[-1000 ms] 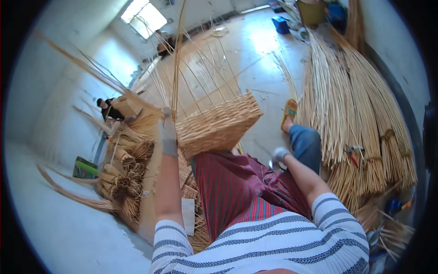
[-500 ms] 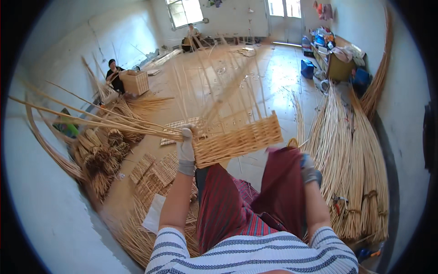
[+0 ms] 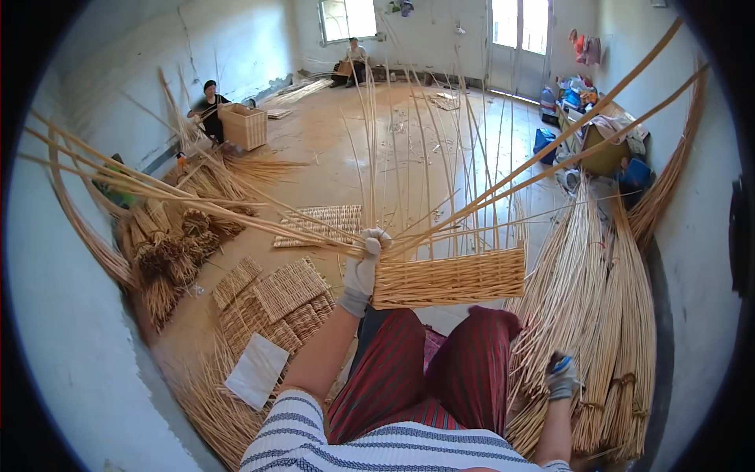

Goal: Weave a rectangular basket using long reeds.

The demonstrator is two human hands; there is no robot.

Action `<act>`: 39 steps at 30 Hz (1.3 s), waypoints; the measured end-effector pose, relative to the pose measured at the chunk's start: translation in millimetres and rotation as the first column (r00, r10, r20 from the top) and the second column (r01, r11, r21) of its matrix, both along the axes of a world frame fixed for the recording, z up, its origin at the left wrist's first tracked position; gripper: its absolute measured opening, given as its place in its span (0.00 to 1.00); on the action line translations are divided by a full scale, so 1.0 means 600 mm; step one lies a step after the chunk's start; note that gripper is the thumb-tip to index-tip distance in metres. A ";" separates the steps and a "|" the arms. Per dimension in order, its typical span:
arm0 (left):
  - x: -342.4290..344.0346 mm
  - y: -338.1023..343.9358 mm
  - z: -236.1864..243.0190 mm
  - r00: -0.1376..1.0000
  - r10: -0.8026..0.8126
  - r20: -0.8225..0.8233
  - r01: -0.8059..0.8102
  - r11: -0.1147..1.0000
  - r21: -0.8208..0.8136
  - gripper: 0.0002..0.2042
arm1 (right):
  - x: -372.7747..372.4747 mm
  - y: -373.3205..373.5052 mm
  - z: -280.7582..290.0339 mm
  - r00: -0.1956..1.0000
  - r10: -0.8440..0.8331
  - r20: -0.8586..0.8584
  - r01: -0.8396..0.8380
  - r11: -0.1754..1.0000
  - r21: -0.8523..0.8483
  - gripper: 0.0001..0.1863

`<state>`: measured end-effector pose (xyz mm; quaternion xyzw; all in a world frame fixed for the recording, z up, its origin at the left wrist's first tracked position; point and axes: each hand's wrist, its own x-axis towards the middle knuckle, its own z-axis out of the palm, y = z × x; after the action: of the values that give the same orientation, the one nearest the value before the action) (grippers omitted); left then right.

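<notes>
Woven basket point(image 3: 450, 281), one: left hand point(image 3: 365, 266) (gloved) grasping its upper left corner. Right hand point(image 3: 561, 376), gloved: near bundled rods point(image 3: 612, 315); cannot tell its grip.

1. The woven wicker piece point(image 3: 448, 282) is a long, low honey-coloured rectangle, tightly woven in horizontal rows; it is unfinished, held up by the left hand point(image 3: 364, 269) at its left end, nearly level, its right end slightly higher.
2. Thin pale uprights point(image 3: 425, 157) rise loose and unwoven from its upper side, spread like a fan.
3. Long tan strands point(image 3: 157, 191) sweep out leftward from that held end; thicker strands point(image 3: 599, 103) slant up to the right.
</notes>
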<state>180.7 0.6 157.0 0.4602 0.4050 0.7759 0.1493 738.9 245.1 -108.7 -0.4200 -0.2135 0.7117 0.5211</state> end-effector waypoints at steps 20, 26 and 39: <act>-0.056 0.103 -0.097 0.980 -0.195 -0.026 0.193 0.979 -0.073 0.25 | -0.373 0.034 0.365 0.835 0.342 0.431 -0.516 0.758 0.399 0.26; -0.069 0.114 -0.155 0.993 0.044 0.108 -0.003 0.935 -0.356 0.27 | -0.403 0.046 0.343 0.903 0.323 0.282 -0.429 0.698 0.574 0.25; -0.016 0.103 -0.170 0.852 0.009 0.524 0.157 0.949 -0.272 0.28 | -0.434 0.107 0.303 0.840 0.373 0.394 -0.533 0.702 0.473 0.23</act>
<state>171.1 62.7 55.0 0.2208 0.4464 0.7925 0.3521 478.8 309.1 73.4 -0.2724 -0.5801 0.6587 0.3941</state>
